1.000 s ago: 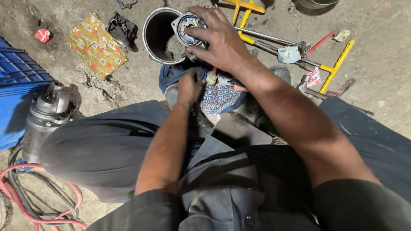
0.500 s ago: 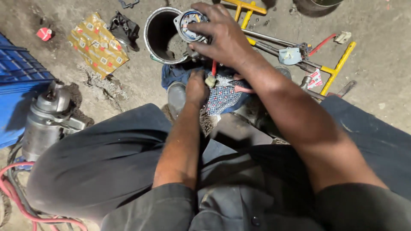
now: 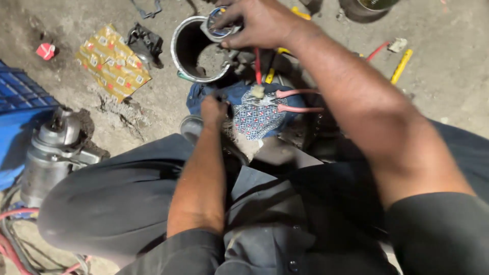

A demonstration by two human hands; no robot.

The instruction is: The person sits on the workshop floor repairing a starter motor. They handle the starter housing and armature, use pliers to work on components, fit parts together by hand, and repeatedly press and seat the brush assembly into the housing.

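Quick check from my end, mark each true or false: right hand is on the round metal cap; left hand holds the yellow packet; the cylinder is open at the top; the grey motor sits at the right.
1. The right hand grips the round metal cap. True.
2. The left hand holds the yellow packet. False: the packet lies apart on the ground; the hand is at the blue patterned cloth.
3. The metal cylinder is open-topped. True.
4. The grey motor sits at the right. False: left.
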